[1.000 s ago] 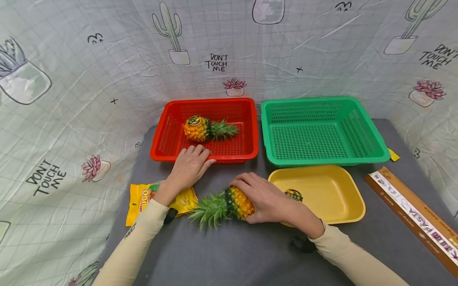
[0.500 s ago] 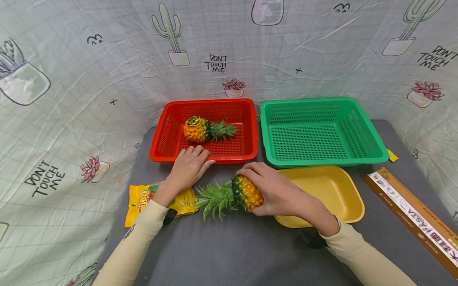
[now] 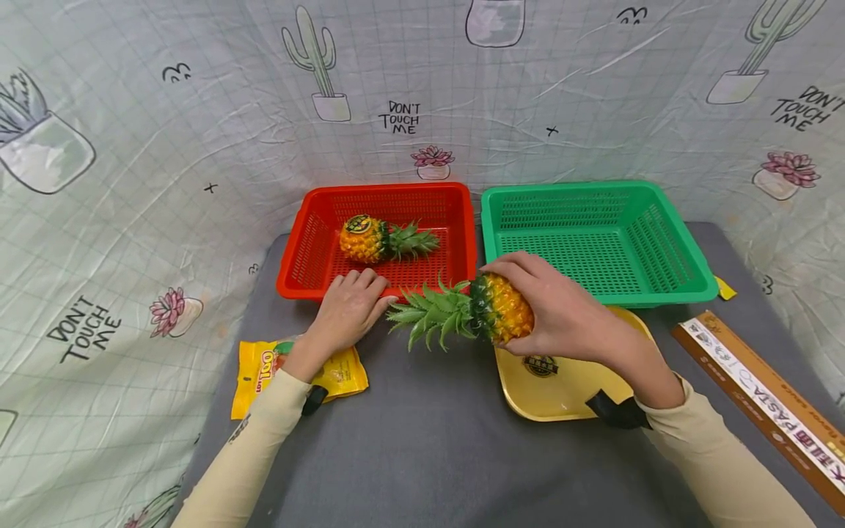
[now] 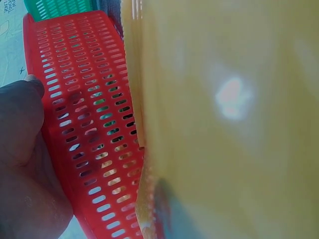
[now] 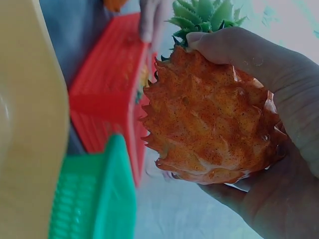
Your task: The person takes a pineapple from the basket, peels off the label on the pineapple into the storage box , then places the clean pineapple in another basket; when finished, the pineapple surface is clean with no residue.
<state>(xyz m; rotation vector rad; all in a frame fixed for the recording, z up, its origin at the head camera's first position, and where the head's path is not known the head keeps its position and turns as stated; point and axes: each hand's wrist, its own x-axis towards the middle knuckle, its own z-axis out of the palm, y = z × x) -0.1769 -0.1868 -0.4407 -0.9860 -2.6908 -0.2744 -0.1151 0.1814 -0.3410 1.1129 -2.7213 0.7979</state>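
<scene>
In the head view my right hand [image 3: 561,308] grips a pineapple [image 3: 507,312] by its body, its leafy crown pointing left, over the back left part of the yellow tray [image 3: 568,400]. The right wrist view shows thumb and fingers around the pineapple's body [image 5: 209,114]. My left hand [image 3: 350,304] rests with its fingers on the front rim of the red basket [image 3: 436,292]; in the left wrist view that hand [image 4: 25,164] lies along the rim. Inside the red basket, a second pineapple [image 3: 364,240] lies on its side, crown to the right.
A green basket [image 3: 574,257] stands right of the red one, behind the yellow tray. A yellow packet [image 3: 251,374] lies partly under my left forearm. At the right lies a long pasta box [image 3: 759,403]. A small yellow item [image 3: 726,287] shows beside the green basket.
My right hand has lifted the pineapple and carried it right and away from me, from the grey surface to above the tray. My left hand has stayed on the red rim.
</scene>
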